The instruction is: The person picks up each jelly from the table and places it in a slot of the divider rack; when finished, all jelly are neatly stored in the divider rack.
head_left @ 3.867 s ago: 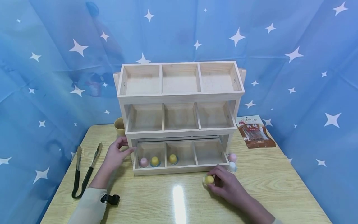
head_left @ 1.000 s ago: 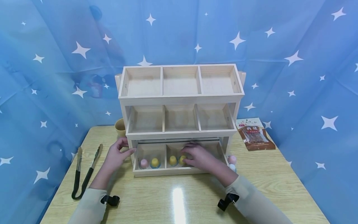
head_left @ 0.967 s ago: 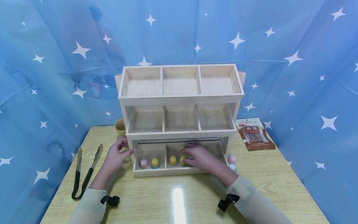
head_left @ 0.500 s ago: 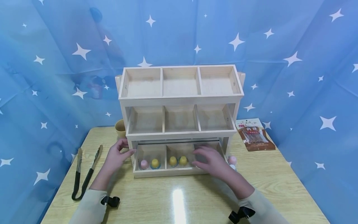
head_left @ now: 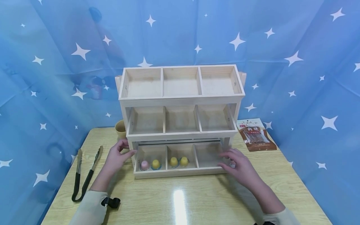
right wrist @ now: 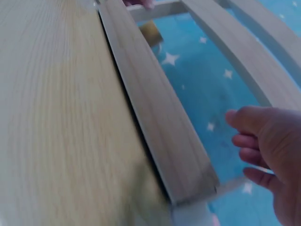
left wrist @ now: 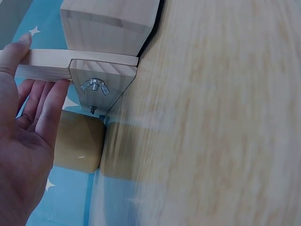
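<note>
A three-tier wooden rack (head_left: 181,102) stands mid-table, each tray split into three compartments. My left hand (head_left: 114,159) grips its left side; in the left wrist view, the thumb lies above a wooden bar (left wrist: 47,57) and the fingers below it. The bottom tray (head_left: 180,173) holds a small pink cup-shaped piece (head_left: 144,165) and a yellow one (head_left: 156,164) at left. Two yellow pieces (head_left: 184,161) stand in its middle compartment. My right hand (head_left: 239,165) hovers by the tray's right end, fingers parted and holding nothing. It mostly hides a whitish piece (head_left: 232,163) beside the rack.
Black-handled tongs (head_left: 84,175) lie on the left of the table (head_left: 152,200). A tan cup (head_left: 120,127) stands behind the left hand. To the right of the rack lies a brown and white food packet (head_left: 256,137). A blue starred cloth (head_left: 180,31) hangs behind.
My right hand has carried a yellow piece from the table into the middle compartment and let it go. It has since moved right to the tray's end. The left hand has stayed put.
</note>
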Demonstrator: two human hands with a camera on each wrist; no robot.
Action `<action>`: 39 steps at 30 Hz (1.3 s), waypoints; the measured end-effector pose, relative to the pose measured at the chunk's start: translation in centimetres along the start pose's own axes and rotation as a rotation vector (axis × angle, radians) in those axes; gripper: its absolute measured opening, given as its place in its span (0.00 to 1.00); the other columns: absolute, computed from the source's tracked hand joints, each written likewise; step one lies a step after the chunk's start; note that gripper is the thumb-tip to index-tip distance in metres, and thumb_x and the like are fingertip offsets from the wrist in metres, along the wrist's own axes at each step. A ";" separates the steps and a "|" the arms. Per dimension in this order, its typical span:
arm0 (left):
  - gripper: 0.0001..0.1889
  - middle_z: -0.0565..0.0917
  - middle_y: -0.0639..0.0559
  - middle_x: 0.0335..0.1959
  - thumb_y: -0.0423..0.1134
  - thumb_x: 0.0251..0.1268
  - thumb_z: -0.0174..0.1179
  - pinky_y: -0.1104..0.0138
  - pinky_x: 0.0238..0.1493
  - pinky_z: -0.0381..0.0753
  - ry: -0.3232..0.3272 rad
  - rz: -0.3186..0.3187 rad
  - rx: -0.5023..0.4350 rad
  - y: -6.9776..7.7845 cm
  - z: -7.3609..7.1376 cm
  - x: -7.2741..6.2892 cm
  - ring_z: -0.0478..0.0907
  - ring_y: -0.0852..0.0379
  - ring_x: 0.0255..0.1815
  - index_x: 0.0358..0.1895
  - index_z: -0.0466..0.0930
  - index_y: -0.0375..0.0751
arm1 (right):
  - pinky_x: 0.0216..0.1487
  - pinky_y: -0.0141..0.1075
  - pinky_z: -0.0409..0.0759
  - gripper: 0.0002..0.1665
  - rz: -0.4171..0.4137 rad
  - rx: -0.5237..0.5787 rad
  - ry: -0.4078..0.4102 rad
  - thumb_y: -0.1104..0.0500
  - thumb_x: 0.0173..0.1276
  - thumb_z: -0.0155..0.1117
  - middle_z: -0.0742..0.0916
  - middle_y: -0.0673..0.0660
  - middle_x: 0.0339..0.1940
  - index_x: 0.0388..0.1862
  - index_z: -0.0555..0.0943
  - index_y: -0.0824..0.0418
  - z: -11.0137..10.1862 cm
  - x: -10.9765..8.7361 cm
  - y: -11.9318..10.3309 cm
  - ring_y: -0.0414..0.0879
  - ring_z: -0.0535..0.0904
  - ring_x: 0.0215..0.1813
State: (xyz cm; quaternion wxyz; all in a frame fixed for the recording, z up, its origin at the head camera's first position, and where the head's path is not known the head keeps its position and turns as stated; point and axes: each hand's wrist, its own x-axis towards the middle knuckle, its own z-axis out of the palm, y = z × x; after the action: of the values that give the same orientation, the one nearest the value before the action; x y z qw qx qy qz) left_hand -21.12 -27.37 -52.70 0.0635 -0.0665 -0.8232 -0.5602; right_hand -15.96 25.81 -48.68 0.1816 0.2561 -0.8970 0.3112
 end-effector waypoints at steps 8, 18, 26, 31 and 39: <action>0.21 0.85 0.39 0.54 0.39 0.75 0.75 0.28 0.75 0.66 0.004 0.009 -0.007 -0.1 0.0 -0.1 0.80 0.54 0.55 0.63 0.80 0.37 | 0.41 0.41 0.82 0.21 0.035 -0.043 0.019 0.68 0.61 0.87 0.89 0.49 0.46 0.52 0.90 0.57 -1.8 -2.6 2.2 0.48 0.83 0.48; 0.20 0.85 0.40 0.54 0.38 0.75 0.75 0.27 0.75 0.65 0.005 0.002 -0.006 0.0 0.1 -0.1 0.80 0.53 0.55 0.63 0.80 0.37 | 0.44 0.42 0.87 0.24 0.097 -0.067 -0.027 0.66 0.58 0.89 0.90 0.49 0.50 0.53 0.90 0.57 -1.7 -4.5 3.8 0.52 0.85 0.50; 0.20 0.84 0.40 0.55 0.38 0.76 0.74 0.28 0.74 0.66 0.002 0.000 -0.009 -0.1 0.1 -0.1 0.80 0.53 0.56 0.63 0.80 0.37 | 0.48 0.44 0.88 0.25 0.184 -0.048 -0.059 0.66 0.61 0.87 0.90 0.49 0.51 0.57 0.90 0.59 -0.9 -5.2 4.3 0.50 0.86 0.50; 0.20 0.84 0.40 0.55 0.37 0.76 0.75 0.28 0.74 0.67 0.003 0.003 -0.014 -0.1 0.1 0.0 0.80 0.54 0.55 0.63 0.80 0.37 | 0.45 0.37 0.86 0.26 0.264 -0.020 -0.119 0.64 0.67 0.85 0.87 0.45 0.45 0.62 0.88 0.59 -0.1 -5.6 4.6 0.43 0.83 0.45; 0.20 0.84 0.39 0.55 0.38 0.76 0.75 0.27 0.74 0.66 0.005 0.006 -0.010 0.0 0.1 0.0 0.80 0.53 0.55 0.63 0.80 0.37 | 0.41 0.36 0.82 0.24 0.233 -0.004 -0.085 0.68 0.63 0.86 0.85 0.45 0.42 0.55 0.86 0.58 0.4 -5.9 4.6 0.43 0.80 0.42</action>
State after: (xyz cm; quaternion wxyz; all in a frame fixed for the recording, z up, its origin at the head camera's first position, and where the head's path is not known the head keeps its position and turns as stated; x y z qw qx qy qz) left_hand -21.08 -27.27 -52.73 0.0668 -0.0678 -0.8201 -0.5643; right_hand -13.89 30.71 -53.96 0.1065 0.1627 -0.9281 0.3175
